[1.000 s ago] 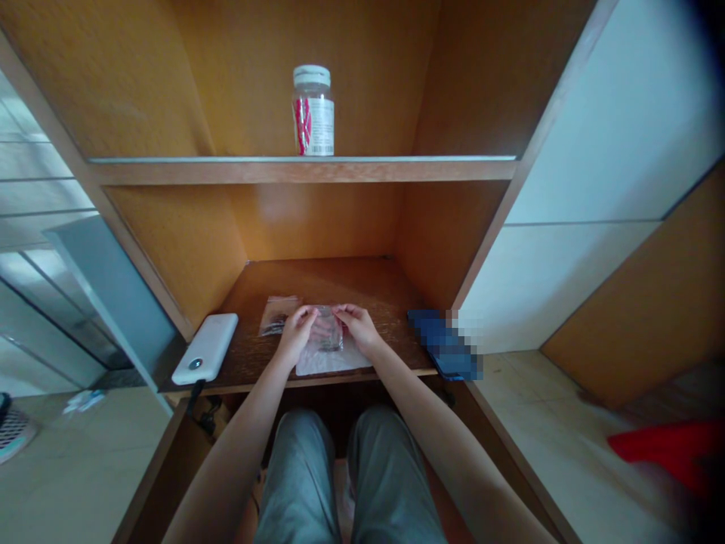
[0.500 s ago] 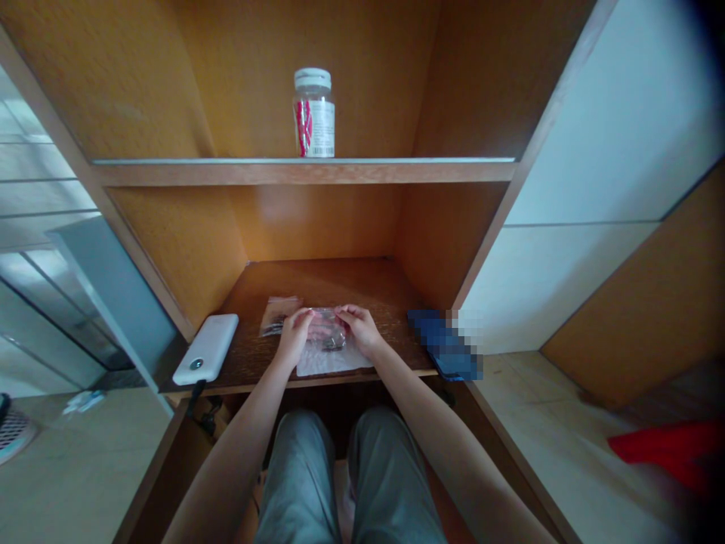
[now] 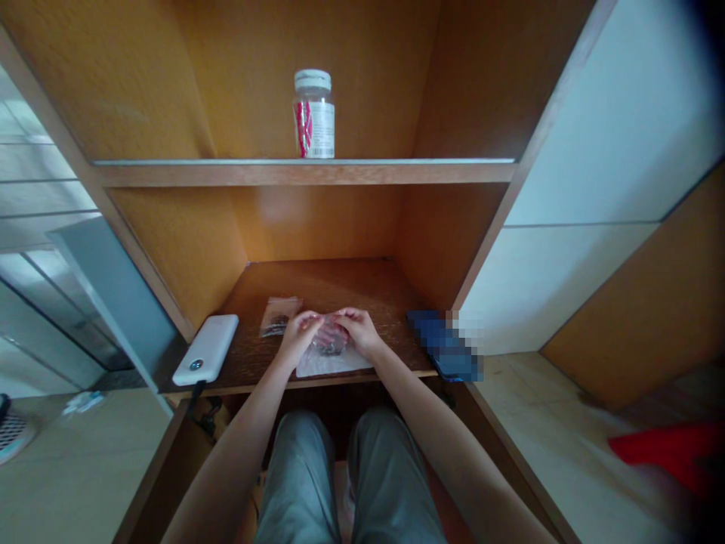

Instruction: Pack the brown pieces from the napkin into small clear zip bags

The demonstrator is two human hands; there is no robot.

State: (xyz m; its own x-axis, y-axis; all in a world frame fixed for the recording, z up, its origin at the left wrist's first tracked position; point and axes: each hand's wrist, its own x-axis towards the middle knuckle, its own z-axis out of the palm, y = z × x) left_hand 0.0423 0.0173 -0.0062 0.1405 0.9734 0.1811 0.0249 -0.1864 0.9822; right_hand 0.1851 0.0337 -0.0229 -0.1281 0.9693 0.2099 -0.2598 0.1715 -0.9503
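Between my hands is a small clear plastic bag (image 3: pixel 329 344) with small dark items low inside it. My left hand (image 3: pixel 300 334) pinches its top edge on the left, and my right hand (image 3: pixel 358 329) pinches the top edge on the right. Beneath the bag, a white translucent sheet (image 3: pixel 322 367) lies flat at the shelf's front edge. Another clear zip bag (image 3: pixel 279 316), holding dark pieces too small to make out, rests just left of my left hand.
A white power bank (image 3: pixel 206 349) with a black cable lies at the shelf's left. At the right is a dark blue item (image 3: pixel 445 346), partly blurred. On the upper shelf stands a white-capped bottle (image 3: pixel 315 117). The lower shelf (image 3: pixel 317 279) has wooden side walls.
My hands have drawn closer together at the bag's top, and the bag has shifted slightly left. Everything else has stayed in place.
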